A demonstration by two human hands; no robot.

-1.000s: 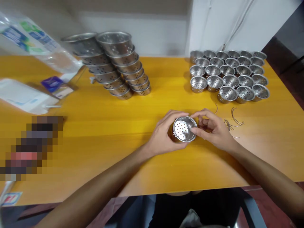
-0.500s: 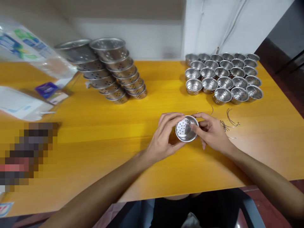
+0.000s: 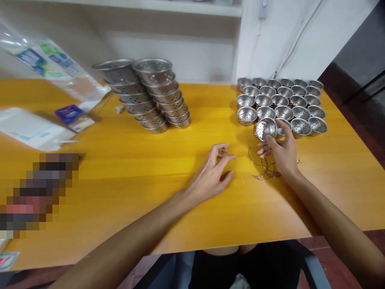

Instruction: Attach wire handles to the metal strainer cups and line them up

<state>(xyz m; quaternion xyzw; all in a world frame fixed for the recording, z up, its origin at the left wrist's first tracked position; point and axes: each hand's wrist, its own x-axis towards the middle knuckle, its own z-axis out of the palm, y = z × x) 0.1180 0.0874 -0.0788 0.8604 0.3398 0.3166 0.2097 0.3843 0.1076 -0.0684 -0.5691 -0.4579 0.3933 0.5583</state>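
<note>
My right hand [image 3: 281,150] grips a small perforated steel cup [image 3: 265,128] by its rim, tilted on its side, right at the near edge of a group of several like cups [image 3: 279,107] standing in rows at the far right of the yellow table [image 3: 150,160]. Thin wire handles [image 3: 264,166] lie on the table just under this hand. My left hand [image 3: 213,172] rests open on the table near the middle, fingers spread, holding nothing.
Two leaning stacks of larger perforated steel bowls [image 3: 153,94] stand at the far middle. Plastic bags and paper packets [image 3: 45,96] lie at the far left. A white wall and shelf run behind the table. The table's near edge is close to my body.
My left hand let go of the cup and opened on the table. My right hand carried the cup away to the far right, up to the group of cups.
</note>
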